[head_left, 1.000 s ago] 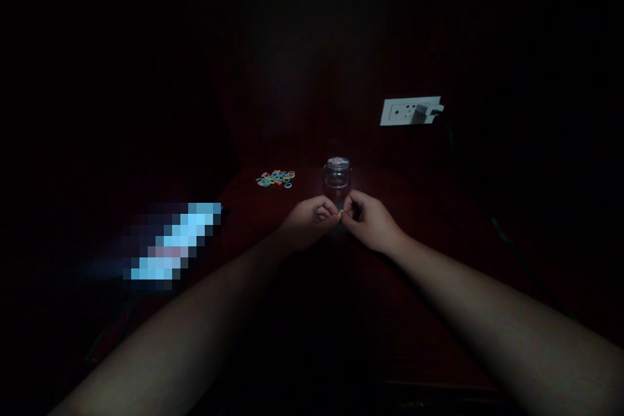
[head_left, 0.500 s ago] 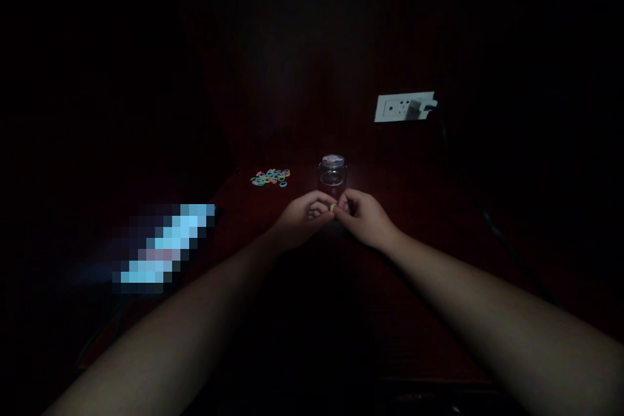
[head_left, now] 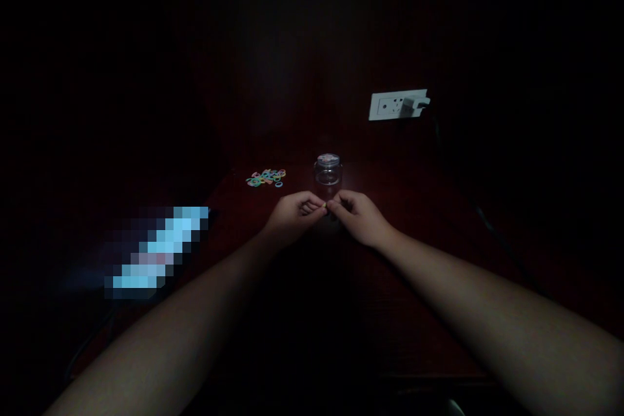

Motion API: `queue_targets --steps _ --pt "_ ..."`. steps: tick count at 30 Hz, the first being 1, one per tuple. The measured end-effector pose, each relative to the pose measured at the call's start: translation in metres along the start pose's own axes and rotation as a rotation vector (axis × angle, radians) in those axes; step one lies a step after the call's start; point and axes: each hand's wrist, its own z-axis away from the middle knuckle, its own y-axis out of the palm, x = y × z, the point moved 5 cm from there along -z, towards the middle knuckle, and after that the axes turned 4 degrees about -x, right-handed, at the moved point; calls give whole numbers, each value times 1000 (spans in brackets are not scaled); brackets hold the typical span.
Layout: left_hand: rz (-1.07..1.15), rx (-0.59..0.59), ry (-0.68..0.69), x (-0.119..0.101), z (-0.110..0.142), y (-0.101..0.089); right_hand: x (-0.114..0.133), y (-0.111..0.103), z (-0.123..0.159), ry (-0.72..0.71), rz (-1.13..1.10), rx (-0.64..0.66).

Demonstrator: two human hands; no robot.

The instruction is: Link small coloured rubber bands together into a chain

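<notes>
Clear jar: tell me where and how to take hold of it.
Probably grip the jar around its rounded body, below the lid, from the right: it stands upright, with the left hand and right hand before it and bands lying left.

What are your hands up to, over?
Left hand and right hand meeting at small yellow band. Clear round jar just beyond, lid on. Pile of colourful little bands off left.
</notes>
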Motion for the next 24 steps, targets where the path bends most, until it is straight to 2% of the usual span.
queue_targets --steps 8,15,19,24 --pt "-108 5 31 -5 2 -1 -2 3 1 16 26 13" --pt "-35 7 -26 -4 1 1 -2 4 1 -6 -1 50" --pt "-3 37 -29 -4 1 3 0 3 0 -34 -2 31" --pt "0 19 -28 -4 1 2 1 3 0 -42 -14 12"
